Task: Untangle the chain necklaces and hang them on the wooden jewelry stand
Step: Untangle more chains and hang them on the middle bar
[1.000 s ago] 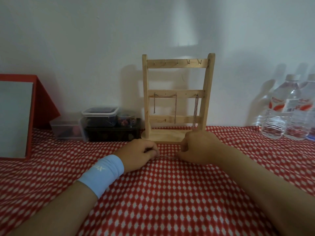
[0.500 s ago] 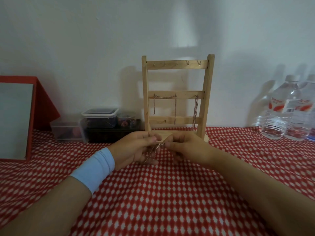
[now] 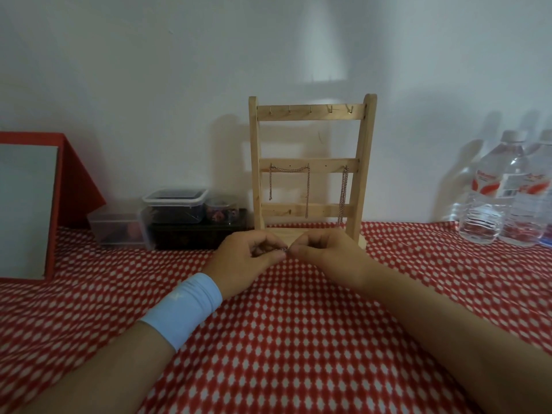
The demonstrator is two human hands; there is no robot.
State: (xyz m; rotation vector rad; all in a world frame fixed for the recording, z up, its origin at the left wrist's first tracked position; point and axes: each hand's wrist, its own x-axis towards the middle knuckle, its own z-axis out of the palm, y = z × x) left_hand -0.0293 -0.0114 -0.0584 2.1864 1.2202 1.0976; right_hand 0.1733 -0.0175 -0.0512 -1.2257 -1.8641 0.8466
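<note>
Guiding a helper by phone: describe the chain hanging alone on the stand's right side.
Find the wooden jewelry stand against the wall, then its middle rail. The chain hangs from that rail's rightmost hook. Unlike the draped chain spanning two hooks to its left, it drops as one bunched strand.

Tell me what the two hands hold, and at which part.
Left hand and right hand both pinch a chain necklace; only a short bit shows between them, so which part cannot be told.
</note>
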